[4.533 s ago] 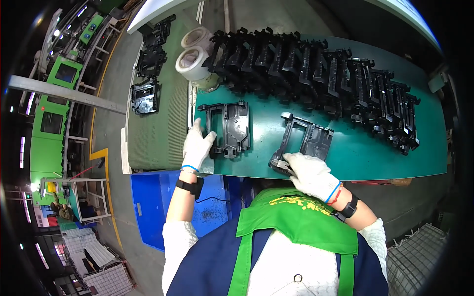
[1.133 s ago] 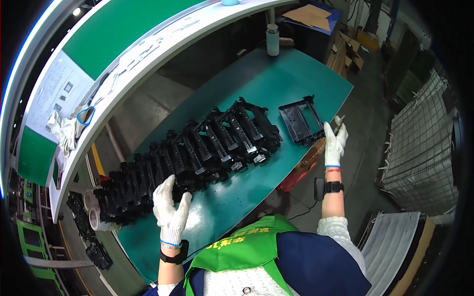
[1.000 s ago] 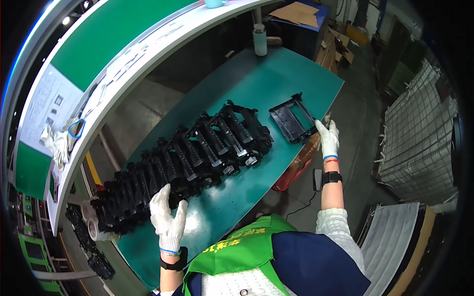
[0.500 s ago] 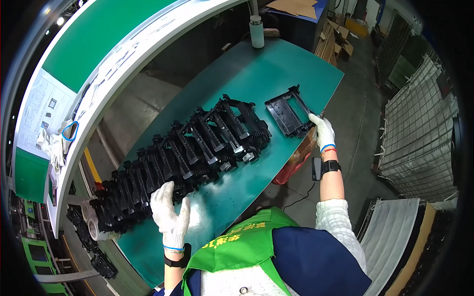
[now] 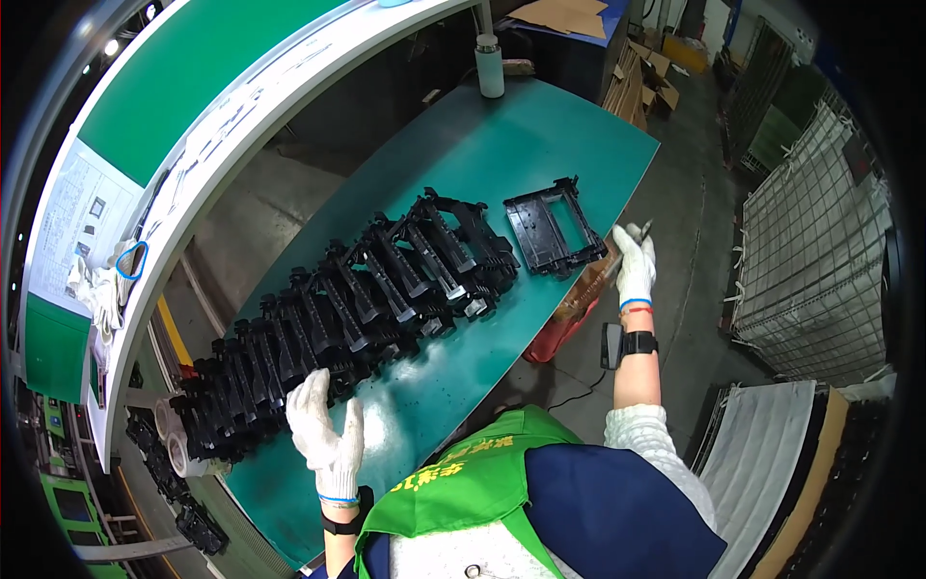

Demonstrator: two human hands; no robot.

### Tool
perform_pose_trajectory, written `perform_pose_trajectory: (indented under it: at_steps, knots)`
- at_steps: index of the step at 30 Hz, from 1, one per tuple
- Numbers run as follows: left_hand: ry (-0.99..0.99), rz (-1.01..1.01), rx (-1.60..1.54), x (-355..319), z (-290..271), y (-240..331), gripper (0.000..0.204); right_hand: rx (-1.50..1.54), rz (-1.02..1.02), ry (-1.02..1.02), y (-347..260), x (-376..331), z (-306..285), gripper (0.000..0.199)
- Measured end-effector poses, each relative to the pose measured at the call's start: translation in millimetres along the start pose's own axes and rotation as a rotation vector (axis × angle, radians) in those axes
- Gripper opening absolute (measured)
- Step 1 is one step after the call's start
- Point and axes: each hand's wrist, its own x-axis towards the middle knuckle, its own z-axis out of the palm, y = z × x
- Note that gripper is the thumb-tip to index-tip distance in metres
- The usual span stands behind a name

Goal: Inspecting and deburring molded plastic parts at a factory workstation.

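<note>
In the head view, a long row of black plastic frames (image 5: 347,323) is seen laid overlapping along the green desk (image 5: 502,154), running from the near left end up toward the middle. One single black frame (image 5: 553,227) lies flat and apart from the row, just beyond its far end and close to the desk's right edge. The left hand (image 5: 326,434), in a white glove, is held open with the fingers spread and raised, at the near end of the row; it appears to touch or nearly touch the nearest frames, though contact cannot be told for certain. The right hand (image 5: 634,265), also gloved, is held out past the desk's right edge, just beside the single frame but not on it; a small thin object seems to be pinched at its fingertips, yet it is too small to be identified, and whether the hand is closed on it cannot be told. A white bottle (image 5: 489,66) stands at the far end of the desk, and rolls of tape (image 5: 174,439) lie by the row's near end. As a judgement, most of the work looks done: the bulk of the frames is already lined up, and only the lone frame is left lying outside the row; whether anything remains to be done on the lined-up frames is not shown.
</note>
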Motion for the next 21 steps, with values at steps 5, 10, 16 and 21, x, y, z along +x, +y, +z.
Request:
perform_pose_trajectory:
  at_steps: [5,10,16,21]
  knots:
    - [-0.01,-0.022,-0.011,-9.8,-5.6,-0.2,0.06,0.126,0.201,-0.02,7.0,-20.7,4.6,0.037]
    - [-0.009,-0.02,-0.025,-10.9,-4.3,-0.8,0.059,0.1,0.312,-0.052,7.2,-24.3,18.6,0.027]
    - [0.001,-0.003,-0.05,-12.8,-3.3,-1.3,0.058,0.2,0.547,0.068,12.8,-28.0,13.8,0.02]
    - [-0.019,-0.048,-0.058,-16.6,-4.9,-2.3,0.057,0.295,0.516,0.104,26.3,-33.4,12.0,0.016]
